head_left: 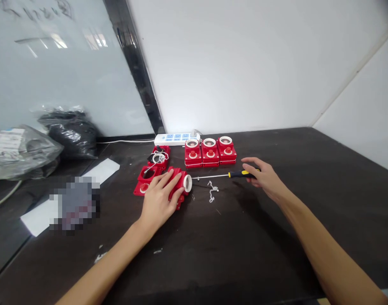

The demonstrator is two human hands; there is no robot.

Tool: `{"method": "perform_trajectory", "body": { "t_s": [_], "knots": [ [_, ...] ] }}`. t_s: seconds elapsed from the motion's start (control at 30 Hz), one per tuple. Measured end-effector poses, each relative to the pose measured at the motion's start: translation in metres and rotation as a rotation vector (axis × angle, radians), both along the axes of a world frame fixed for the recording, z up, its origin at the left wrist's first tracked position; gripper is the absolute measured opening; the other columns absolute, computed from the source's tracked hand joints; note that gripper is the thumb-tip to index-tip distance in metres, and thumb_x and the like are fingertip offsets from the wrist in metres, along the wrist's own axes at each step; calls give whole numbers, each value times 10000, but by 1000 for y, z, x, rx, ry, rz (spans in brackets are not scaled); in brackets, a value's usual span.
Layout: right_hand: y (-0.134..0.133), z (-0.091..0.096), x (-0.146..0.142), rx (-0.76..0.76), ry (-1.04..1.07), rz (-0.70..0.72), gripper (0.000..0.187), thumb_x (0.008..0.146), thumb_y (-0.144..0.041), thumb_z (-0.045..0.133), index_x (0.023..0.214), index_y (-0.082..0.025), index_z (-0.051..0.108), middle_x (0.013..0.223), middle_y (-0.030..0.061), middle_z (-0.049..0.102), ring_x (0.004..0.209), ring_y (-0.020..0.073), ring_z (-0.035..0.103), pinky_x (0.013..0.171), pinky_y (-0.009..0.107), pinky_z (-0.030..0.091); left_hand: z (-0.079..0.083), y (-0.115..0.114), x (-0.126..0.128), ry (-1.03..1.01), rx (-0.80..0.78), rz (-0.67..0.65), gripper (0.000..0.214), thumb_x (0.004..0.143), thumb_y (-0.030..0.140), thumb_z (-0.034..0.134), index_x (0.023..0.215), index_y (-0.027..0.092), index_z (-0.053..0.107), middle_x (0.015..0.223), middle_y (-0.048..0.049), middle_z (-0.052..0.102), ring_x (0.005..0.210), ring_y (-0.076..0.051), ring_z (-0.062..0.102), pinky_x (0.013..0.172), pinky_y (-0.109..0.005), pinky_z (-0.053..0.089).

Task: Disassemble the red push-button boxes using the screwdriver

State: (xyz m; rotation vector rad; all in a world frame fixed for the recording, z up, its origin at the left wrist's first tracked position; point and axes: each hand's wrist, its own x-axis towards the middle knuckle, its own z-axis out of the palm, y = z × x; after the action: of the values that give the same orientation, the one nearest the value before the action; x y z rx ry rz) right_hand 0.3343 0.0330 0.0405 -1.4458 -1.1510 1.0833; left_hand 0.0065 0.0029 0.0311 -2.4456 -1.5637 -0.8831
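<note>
My left hand [160,198] lies over a red plastic box with a white ring [185,183] on the dark table, fingers wrapped on its top. My right hand [263,176] closes on the yellow and black handle of a screwdriver [227,175], which lies on the table with its thin shaft pointing left at the white ring. A small pale chain [212,190] lies on the table between my hands. Behind my left hand sit two opened red box parts [146,176] [160,156], one with loose white wire.
Three closed red boxes [210,151] stand in a row at the back, in front of a white power strip [176,137]. Black and clear plastic bags [37,142] lie at the far left. White paper [101,170] and a blurred patch are left of me. The dark table [308,203] meets a white wall.
</note>
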Motion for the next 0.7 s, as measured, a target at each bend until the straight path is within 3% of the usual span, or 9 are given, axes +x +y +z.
{"method": "perform_trajectory", "body": {
  "t_s": [0.1,0.27,0.4,0.57,0.7],
  "knots": [
    [1,-1,1,-3,61,45,500,724,-454,740,1132,-191,620,531,-46,525,382,80,407,338,179,213,-1,0,-2,-21,5,20,408,957,434,480,1282,239,632,1361,-73,604,1148,-291,578,1009,-530,477],
    [0,0,3,13,68,111,500,740,-453,733,1150,-188,622,570,-50,501,447,84,427,383,180,220,-1,2,-9,-43,0,20,424,958,428,479,1281,200,633,1355,-79,608,1149,-280,585,1014,-500,479],
    [-2,2,6,121,6,192,444,791,-436,696,1160,-196,632,665,-52,485,465,53,351,418,203,277,0,3,-12,-64,-11,15,419,956,428,477,1283,217,632,1345,-67,617,1138,-277,597,1001,-504,485],
    [0,1,13,318,-221,236,353,839,-427,652,1112,-203,650,762,-2,574,584,112,477,517,245,401,0,3,-14,-85,-10,21,414,948,437,481,1267,231,646,1329,-61,630,1106,-274,614,994,-497,489],
    [-2,3,14,480,-336,245,244,809,-386,687,996,-230,675,955,35,660,854,201,598,720,296,471,-1,5,-19,-114,-15,58,412,950,444,476,1252,229,658,1280,-70,662,1078,-268,634,990,-489,493]
  ]
}}
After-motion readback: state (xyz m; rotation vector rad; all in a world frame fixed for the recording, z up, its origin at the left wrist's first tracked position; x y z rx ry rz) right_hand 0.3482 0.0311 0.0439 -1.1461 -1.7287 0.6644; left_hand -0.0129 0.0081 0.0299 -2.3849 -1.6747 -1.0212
